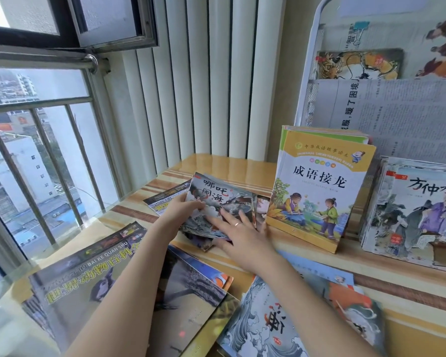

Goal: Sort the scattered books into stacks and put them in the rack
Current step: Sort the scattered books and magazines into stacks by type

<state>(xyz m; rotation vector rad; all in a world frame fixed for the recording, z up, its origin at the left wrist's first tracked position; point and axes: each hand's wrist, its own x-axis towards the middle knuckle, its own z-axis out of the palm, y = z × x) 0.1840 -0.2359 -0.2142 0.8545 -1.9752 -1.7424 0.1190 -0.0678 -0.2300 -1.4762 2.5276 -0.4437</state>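
Books, thin picture paperbacks with grey ink-wash covers, form a small pile near the tabletop's far edge. The left hand pinches the pile's left edge; the right hand lies spread flat on top. A yellow book stack leans just beside.

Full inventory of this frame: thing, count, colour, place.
grey ink-painting picture book: 1, atop small pile, table centre
yellow-bordered book stack: 1, leaning upright, right of centre
white-covered book stack: 1, far right
black animal encyclopedia: 1, flat, near left
wave-cover book: 1, blue-grey, near centre
white metal rack: 1, behind, newspaper-lined, holding one book
wooden table: 1, tan
left hand: grips picture book's left edge
right hand: fingers flat on its cover
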